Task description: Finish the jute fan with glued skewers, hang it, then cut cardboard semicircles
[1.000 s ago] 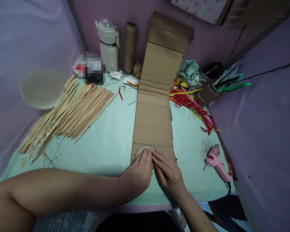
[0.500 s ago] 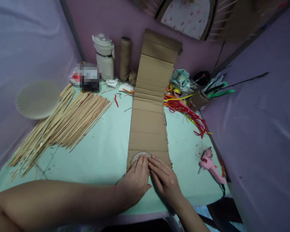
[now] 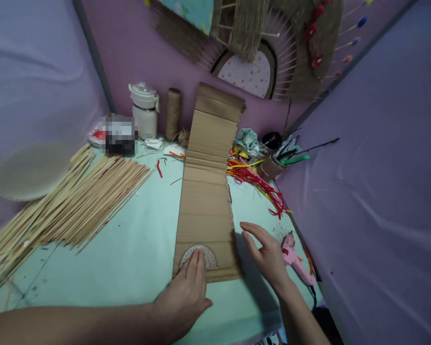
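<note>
A long strip of brown cardboard (image 3: 204, 206) lies on the pale green table, its far end bent up against the wall. On its near end rests a clear protractor (image 3: 210, 258), curved side away from me. My left hand (image 3: 187, 292) lies over the protractor's left part, fingers extended and pressing it to the cardboard. To the right of the strip, my right hand (image 3: 266, 251) is raised above the table, fingers apart and holding nothing.
Thin wooden sticks (image 3: 93, 201) spread over the left side beside a pale round plate (image 3: 32, 170). A pink glue gun (image 3: 296, 261) lies at right. Red pipe cleaners (image 3: 258, 184), a white jar (image 3: 144, 112) and a twine roll (image 3: 173, 115) stand or lie further back.
My right hand has lifted off the protractor and moved right, its fingers opening. My left hand stays on the protractor. The view has tilted up and shifted, showing more of the wall.
</note>
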`<state>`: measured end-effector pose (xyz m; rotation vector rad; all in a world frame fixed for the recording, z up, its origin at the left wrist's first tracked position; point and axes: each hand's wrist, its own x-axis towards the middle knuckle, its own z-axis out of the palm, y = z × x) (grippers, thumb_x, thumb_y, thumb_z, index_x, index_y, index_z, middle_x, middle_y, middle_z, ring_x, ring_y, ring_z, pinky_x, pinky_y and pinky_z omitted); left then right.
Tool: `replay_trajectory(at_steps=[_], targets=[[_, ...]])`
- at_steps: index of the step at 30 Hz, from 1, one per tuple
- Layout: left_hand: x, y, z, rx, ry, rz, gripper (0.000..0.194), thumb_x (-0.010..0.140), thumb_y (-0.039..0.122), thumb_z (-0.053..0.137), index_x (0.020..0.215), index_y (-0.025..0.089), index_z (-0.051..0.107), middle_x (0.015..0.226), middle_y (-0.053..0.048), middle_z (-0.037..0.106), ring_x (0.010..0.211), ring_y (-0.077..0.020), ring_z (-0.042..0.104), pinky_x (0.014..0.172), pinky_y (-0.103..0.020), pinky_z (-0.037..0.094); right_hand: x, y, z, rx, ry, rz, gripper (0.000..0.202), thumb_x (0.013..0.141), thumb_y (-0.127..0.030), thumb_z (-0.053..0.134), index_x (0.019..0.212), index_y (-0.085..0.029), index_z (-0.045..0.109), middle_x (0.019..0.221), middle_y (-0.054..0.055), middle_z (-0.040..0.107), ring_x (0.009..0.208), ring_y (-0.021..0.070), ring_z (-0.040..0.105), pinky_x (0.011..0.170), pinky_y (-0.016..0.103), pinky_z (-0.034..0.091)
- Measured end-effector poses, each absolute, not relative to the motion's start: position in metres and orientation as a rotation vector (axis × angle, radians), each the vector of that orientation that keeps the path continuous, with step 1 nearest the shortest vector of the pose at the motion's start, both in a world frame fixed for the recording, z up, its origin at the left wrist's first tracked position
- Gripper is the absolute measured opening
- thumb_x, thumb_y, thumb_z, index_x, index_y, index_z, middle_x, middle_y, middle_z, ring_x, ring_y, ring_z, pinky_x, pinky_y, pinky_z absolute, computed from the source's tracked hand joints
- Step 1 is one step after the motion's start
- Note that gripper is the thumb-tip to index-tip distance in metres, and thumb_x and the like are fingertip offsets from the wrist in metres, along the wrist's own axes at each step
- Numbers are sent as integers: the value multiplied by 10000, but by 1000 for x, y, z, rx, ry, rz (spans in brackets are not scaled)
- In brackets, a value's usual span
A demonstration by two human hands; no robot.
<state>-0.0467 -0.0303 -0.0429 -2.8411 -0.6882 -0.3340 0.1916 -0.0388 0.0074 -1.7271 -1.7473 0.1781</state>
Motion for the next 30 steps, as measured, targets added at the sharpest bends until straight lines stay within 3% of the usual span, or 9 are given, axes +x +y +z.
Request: replay_trajectory(at_steps=[6,15,23,27,30], targets=[[-45,-33,-54,-2787,-725,-431,754,766,670,577,1098,5,705,1175,-254,660,1110,-334,606,956,-423,393,220,-6,11,-1932,-1822,202,293,930,-341,473,967,-173,710,979,102,745,920,227,696,846,360,535],[-42,-30,-72,-2637,-709,-635,675,720,655,634,1000,53,751,1093,-231,693,1051,-351,605,1044,-512,269,246,30,34,-2114,-1921,177,294,911,-343,476,902,-194,728,939,76,758,858,221,705,753,304,505],[-41,-30,-76,-2607,-685,-611,685,755,653,584,1019,40,738,1129,-242,663,1076,-361,582,1061,-531,252,281,54,55,-2382,-1929,117,266,901,-343,504,895,-215,737,843,64,751,743,201,690,613,246,416],[-42,-30,-74,-2592,-659,-560,632,829,567,531,1049,1,710,1152,-278,629,1090,-360,573,1064,-549,248,296,58,53,-2513,-1913,115,226,884,-337,539,845,-235,737,725,52,723,661,190,661,553,240,353],[-42,-30,-73,-2612,-669,-607,548,833,473,557,1044,-9,708,1152,-282,627,1092,-362,576,1060,-545,251,308,59,54,-2587,-1868,89,237,891,-337,526,867,-240,742,747,59,728,691,195,665,562,240,352]])
